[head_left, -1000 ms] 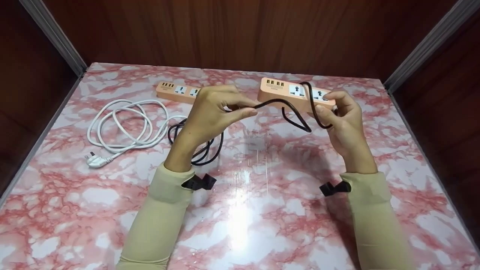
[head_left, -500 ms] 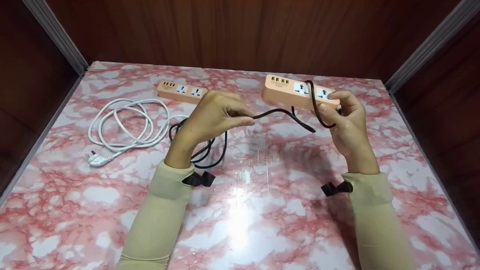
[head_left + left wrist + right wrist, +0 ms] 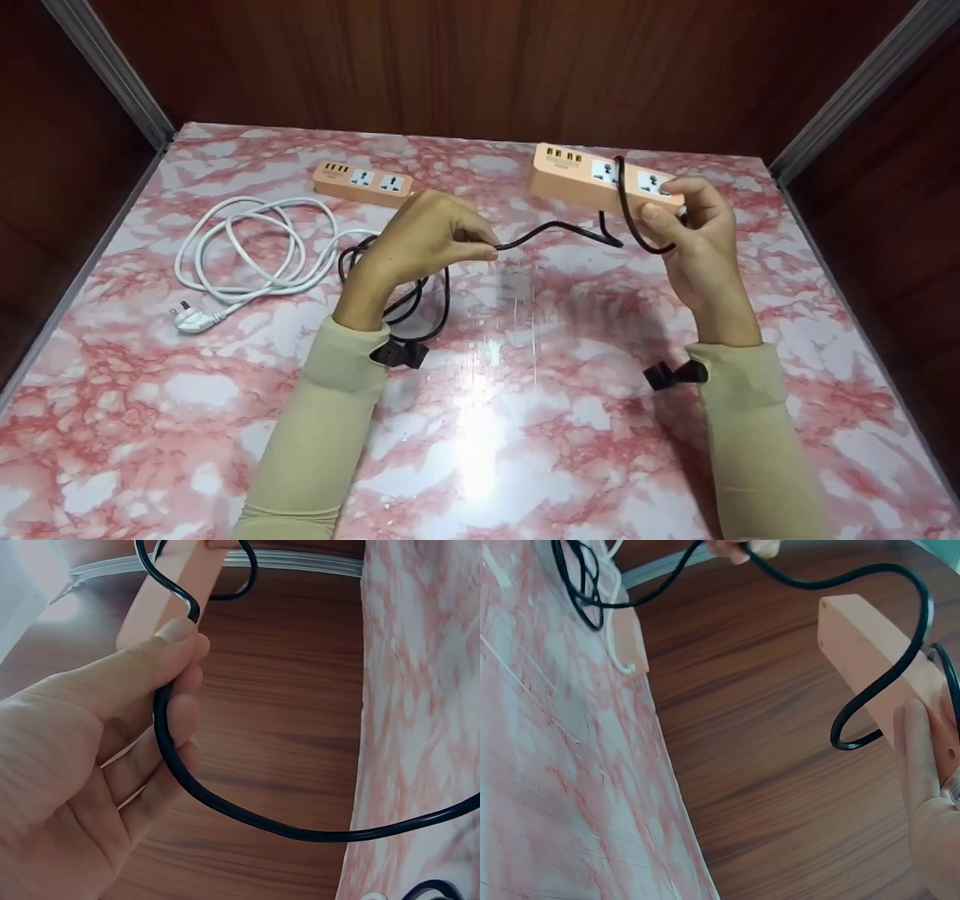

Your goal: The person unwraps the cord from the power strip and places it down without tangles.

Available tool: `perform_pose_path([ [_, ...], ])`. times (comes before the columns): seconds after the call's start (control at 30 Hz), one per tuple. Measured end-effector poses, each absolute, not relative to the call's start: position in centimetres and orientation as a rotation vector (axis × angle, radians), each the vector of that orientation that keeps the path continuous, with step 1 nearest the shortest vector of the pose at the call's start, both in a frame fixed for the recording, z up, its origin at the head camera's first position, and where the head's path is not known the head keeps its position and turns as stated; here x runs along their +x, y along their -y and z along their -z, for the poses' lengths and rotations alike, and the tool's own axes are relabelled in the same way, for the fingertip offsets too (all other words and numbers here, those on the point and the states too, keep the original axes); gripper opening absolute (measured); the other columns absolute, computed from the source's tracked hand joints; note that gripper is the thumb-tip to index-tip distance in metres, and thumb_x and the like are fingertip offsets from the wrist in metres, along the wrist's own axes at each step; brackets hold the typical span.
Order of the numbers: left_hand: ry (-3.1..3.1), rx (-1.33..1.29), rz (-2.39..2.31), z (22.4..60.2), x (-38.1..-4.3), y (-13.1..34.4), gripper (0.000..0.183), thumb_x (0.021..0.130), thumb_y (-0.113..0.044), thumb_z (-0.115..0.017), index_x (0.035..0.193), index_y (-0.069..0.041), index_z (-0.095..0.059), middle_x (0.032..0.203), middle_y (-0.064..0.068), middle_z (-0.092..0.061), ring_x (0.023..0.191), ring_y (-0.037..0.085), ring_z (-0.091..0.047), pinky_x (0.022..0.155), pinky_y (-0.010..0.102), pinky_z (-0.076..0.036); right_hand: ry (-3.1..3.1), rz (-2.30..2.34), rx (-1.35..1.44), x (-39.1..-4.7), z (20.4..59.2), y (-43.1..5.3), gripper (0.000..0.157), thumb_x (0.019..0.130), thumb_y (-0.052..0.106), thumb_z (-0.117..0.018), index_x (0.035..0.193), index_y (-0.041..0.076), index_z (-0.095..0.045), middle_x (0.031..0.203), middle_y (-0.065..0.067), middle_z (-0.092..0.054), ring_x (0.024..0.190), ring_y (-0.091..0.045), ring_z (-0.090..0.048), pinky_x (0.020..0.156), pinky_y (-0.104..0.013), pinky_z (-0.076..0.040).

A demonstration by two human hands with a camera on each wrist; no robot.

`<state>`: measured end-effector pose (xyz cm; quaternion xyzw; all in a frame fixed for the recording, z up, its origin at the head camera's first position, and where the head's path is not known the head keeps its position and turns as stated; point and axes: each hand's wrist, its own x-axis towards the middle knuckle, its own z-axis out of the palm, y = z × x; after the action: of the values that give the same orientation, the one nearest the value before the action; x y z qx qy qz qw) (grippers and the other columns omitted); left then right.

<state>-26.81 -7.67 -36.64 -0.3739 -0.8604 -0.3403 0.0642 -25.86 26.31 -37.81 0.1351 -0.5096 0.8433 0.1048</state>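
Observation:
My left hand (image 3: 427, 232) pinches a black cord (image 3: 551, 224) between thumb and fingertips, and in the left wrist view the cord (image 3: 247, 821) trails away below the fingers. My right hand (image 3: 701, 251) grips one end of an orange power strip (image 3: 574, 196), raised above the table at the right. A turn of the black cord loops round the strip's body, crossing its face between two white sockets. In the right wrist view the strip (image 3: 870, 645) shows its underside and side, with fingers pressed along it. The cord's far end is hidden among coils behind my left wrist.
A second orange power strip (image 3: 364, 184) lies at the back of the marbled table (image 3: 525, 450). Its coiled white cord (image 3: 255, 262) and white plug (image 3: 196, 318) lie at the left. Black cord coils (image 3: 442, 307) rest beside my left wrist. Dark wooden panels (image 3: 480, 67) wall the table in.
My right hand has raised the power strip slightly and moved it a little right. My left hand has lowered and drawn slightly left, still pinching the cord.

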Motion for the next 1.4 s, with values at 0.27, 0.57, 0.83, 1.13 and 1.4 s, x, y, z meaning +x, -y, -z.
perform_pose_path([
  [0.27, 2.675, -1.032, 0.983, 37.5, -27.6, 7.9, 0.008, 0.093, -0.029, -0.085, 0.094, -0.021, -0.087, 0.095, -0.008, -0.081, 0.081, 0.008, -0.071, 0.071, 0.031, -0.051, 1.512, -2.474, 0.413, -25.9, 37.9, -26.4, 0.022, 0.089, -0.019, -0.071, 0.103, -0.001, -0.069, 0.103, -0.014, -0.061, 0.091, -0.023, -0.068, 0.076, -0.027, -0.063],
  [0.57, 2.719, -0.943, 0.926, 38.4, -28.4, 8.0, 0.007, 0.092, -0.031, -0.085, 0.093, -0.024, -0.088, 0.097, -0.010, -0.081, 0.081, 0.010, -0.070, 0.073, 0.033, -0.050, 1.531, -2.454, 0.417, -25.8, 37.6, -26.3, 0.023, 0.089, -0.018, -0.072, 0.102, 0.000, -0.068, 0.101, -0.013, -0.062, 0.091, -0.023, -0.068, 0.075, -0.027, -0.063],
  [0.83, 2.745, -0.811, 0.950, 39.0, -28.8, 8.2, 0.006, 0.093, -0.029, -0.085, 0.092, -0.024, -0.088, 0.093, -0.008, -0.081, 0.074, 0.011, -0.067, 0.068, 0.032, -0.048, 1.545, -2.422, 0.423, -25.7, 37.5, -26.3, 0.022, 0.089, -0.019, -0.071, 0.102, -0.001, -0.068, 0.100, -0.013, -0.062, 0.090, -0.023, -0.068, 0.074, -0.027, -0.063],
  [1.13, 2.729, -0.691, 0.980, 39.4, -29.1, 8.4, 0.006, 0.094, -0.026, -0.084, 0.094, -0.022, -0.088, 0.090, -0.008, -0.082, 0.077, 0.013, -0.072, 0.076, 0.037, -0.051, 1.542, -2.428, 0.453, -25.6, 37.5, -26.3, 0.023, 0.088, -0.020, -0.071, 0.102, -0.001, -0.068, 0.101, -0.012, -0.063, 0.090, -0.023, -0.067, 0.073, -0.027, -0.063],
  [1.4, 2.696, -0.574, 1.022, 39.6, -29.3, 8.7, 0.011, 0.095, -0.031, -0.082, 0.097, -0.022, -0.088, 0.092, -0.005, -0.082, 0.081, 0.015, -0.072, 0.072, 0.038, -0.051, 1.585, -2.415, 0.484, -25.5, 37.4, -26.2, 0.023, 0.088, -0.019, -0.070, 0.101, -0.001, -0.068, 0.103, -0.013, -0.062, 0.086, -0.021, -0.067, 0.072, -0.026, -0.062],
])
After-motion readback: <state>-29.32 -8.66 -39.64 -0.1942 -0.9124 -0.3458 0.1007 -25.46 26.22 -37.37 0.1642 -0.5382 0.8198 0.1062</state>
